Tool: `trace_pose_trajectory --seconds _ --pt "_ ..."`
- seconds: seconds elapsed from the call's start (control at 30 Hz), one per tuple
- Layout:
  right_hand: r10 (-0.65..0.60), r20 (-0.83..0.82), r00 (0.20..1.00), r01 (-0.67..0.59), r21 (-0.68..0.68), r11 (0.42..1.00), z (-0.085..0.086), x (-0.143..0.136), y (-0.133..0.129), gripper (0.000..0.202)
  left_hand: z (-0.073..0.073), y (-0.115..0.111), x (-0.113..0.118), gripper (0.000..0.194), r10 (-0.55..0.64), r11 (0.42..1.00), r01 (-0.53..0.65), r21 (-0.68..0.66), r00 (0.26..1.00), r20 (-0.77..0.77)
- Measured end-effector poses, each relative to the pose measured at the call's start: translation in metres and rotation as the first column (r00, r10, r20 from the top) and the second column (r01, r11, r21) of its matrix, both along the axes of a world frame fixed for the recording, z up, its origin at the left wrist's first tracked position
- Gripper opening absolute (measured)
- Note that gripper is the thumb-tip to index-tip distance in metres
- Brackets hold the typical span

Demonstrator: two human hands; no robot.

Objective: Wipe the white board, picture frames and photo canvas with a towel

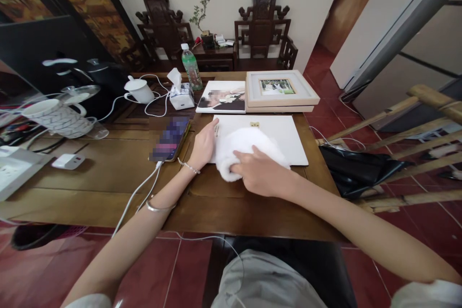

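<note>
A flat white picture panel point(294, 142) lies on the wooden table in front of me, with a small gold-coloured hanger point(254, 124) near its far edge. My left hand point(204, 144) grips the panel's left edge; its fingertips are partly hidden. A fluffy white cloth point(252, 142) is bunched on the panel and hangs over the near edge. My right hand point(262, 171) is closed on this cloth, pressing it against the panel, index finger stretched over the top.
Behind the panel lie a photo print point(222, 97) and stacked pale frames point(303, 87). Left of my hands are a charging phone point(171, 139), a tissue box point(181, 96), a green-labelled bottle point(191, 67), a white lidded cup point(139, 89) and a patterned mug point(57, 116). White cables cross the table point(119, 173).
</note>
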State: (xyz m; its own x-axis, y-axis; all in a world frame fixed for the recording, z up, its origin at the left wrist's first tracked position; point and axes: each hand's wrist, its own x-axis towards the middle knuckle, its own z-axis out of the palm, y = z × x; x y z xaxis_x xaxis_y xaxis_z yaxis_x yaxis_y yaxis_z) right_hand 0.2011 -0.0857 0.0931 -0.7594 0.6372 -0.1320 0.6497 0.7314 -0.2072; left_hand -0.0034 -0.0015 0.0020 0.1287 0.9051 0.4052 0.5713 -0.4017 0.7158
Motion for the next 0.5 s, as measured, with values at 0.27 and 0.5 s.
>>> trace_pose_trajectory --seconds 0.27,0.5 --pt "-0.444 -0.015 0.896 0.444 0.025 0.895 0.007 -0.018 0.070 0.044 -0.002 -0.002 0.006 0.050 -0.121 0.992 0.124 -0.004 0.961 -0.248" --pt "-0.305 -0.044 0.951 0.304 -0.021 0.952 0.009 -0.072 0.120 0.039 0.006 -0.006 0.006 0.048 -0.094 0.995 0.099 0.002 0.953 -0.287"
